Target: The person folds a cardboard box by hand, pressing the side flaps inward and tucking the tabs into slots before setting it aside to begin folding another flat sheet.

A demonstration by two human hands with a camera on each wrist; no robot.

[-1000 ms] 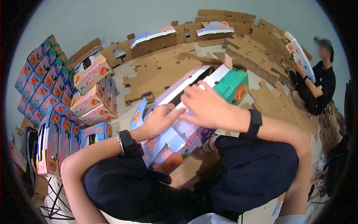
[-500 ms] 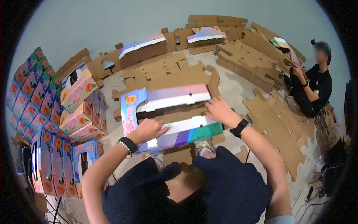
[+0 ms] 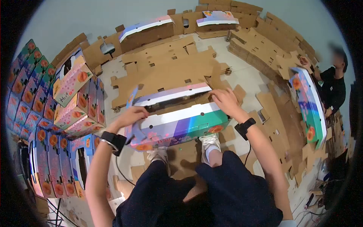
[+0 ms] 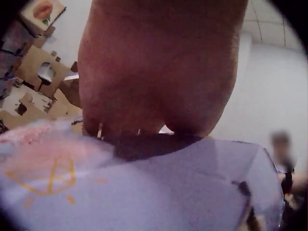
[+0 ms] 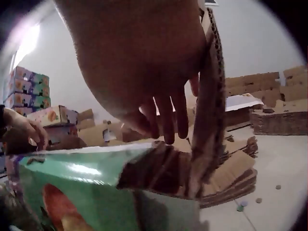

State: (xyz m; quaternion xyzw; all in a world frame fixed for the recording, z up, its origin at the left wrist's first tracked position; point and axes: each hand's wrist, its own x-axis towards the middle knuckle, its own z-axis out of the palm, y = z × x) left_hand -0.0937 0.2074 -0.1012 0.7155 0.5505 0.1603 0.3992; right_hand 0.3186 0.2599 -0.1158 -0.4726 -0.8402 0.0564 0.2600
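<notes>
White, blue, violet and green printed cardboard: one long open-topped box [image 3: 181, 123], before the seated person's shoes [image 3: 210, 145].

Left hand [image 3: 130, 116]: over the box's blue end flap [image 3: 138, 134], fingers bent across its edge; tips hidden in the wrist view, so whether it grips cannot be told.

Right hand [image 3: 226, 101]: open, fingers loosely down at the box's green end, beside an upright brown flap [image 5: 209, 106] that stands in the way on one side.

Left side: peach-printed boxes [image 3: 77, 111], stacked; a row of upright ones [image 3: 53, 162].

Beyond: flattened brown cardboard [image 3: 166, 68].

Right side: another person [image 3: 334, 85] beside a tilted printed box [image 3: 310, 108].
</notes>
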